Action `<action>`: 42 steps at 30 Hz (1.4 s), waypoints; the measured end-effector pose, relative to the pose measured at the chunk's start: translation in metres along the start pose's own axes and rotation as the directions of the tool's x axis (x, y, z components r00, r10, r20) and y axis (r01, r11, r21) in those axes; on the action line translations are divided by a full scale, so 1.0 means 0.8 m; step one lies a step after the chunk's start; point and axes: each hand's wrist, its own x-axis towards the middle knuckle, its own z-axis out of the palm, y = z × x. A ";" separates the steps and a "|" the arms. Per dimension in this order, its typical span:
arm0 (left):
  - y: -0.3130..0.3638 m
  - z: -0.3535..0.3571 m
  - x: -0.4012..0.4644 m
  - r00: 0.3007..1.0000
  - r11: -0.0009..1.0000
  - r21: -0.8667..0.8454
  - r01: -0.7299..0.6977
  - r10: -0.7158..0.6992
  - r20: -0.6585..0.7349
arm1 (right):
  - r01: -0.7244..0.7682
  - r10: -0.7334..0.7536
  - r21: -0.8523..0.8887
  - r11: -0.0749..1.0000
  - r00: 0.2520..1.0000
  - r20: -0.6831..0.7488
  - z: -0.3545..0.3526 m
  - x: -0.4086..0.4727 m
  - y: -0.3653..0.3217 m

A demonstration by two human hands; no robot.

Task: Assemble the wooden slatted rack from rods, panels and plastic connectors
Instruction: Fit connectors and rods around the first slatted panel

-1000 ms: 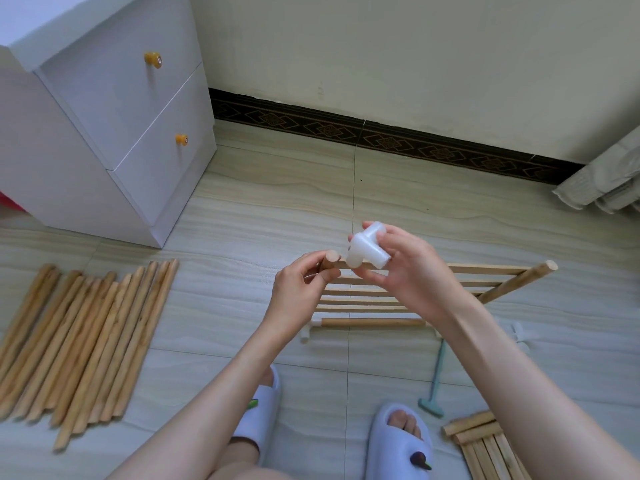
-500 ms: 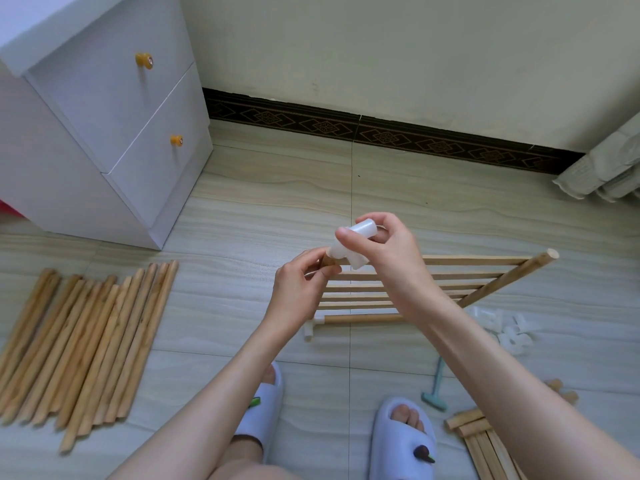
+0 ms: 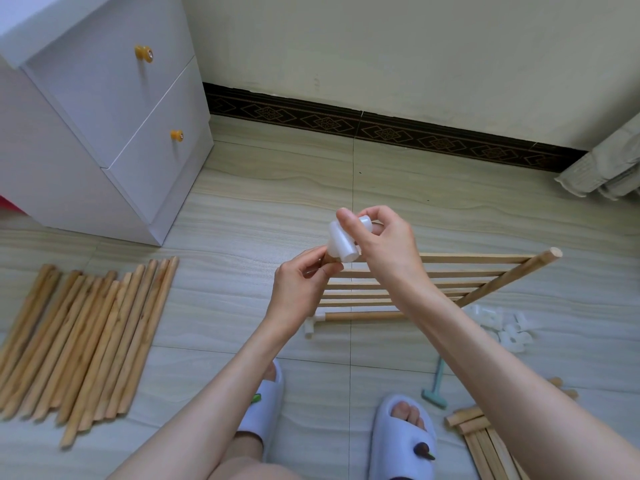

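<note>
My right hand (image 3: 384,244) pinches the light, slick plastic connector (image 3: 343,242) onto the stiff rod end (image 3: 326,258); my left hand (image 3: 301,284), just below the connector, grips that rod.

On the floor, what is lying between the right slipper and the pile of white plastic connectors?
In the head view, a small teal tool lies on the tiles between the right slipper and the white connectors. Its head points toward the slipper, its handle toward the connectors.
</note>
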 end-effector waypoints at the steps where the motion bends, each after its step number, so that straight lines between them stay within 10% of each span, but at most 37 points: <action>1: 0.000 0.000 0.000 1.000 1.000 -0.008 -0.001 0.001 0.004 | -0.002 0.002 0.003 1.000 1.000 0.000 0.000 0.000 0.000; 30: -0.006 -0.027 -0.001 0.969 0.960 -0.207 0.189 -0.148 0.197 | 0.168 -0.173 -0.148 0.974 0.985 -0.015 -0.003 -0.004 0.008; 42: 0.020 -0.021 0.006 0.935 0.957 -0.082 0.278 -0.249 0.254 | -0.105 0.050 0.293 0.950 0.980 0.192 -0.017 -0.005 0.013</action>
